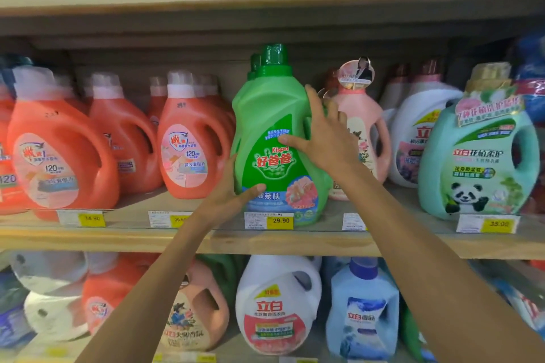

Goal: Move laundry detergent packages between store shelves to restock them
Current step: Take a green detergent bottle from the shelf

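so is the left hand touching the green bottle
Touching. The head view shows the left hand gripping the green bottle low on its left side, with the thumb lying across its front.

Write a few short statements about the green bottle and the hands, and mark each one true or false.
1. The left hand and the right hand both hold the green bottle. True.
2. The cap of the green bottle is white. False: it is green, like the body.
3. The price tag in front of the green bottle reads 29.90. True.
4. Blue bottles stand directly to the left of the green bottle. False: orange bottles stand there.
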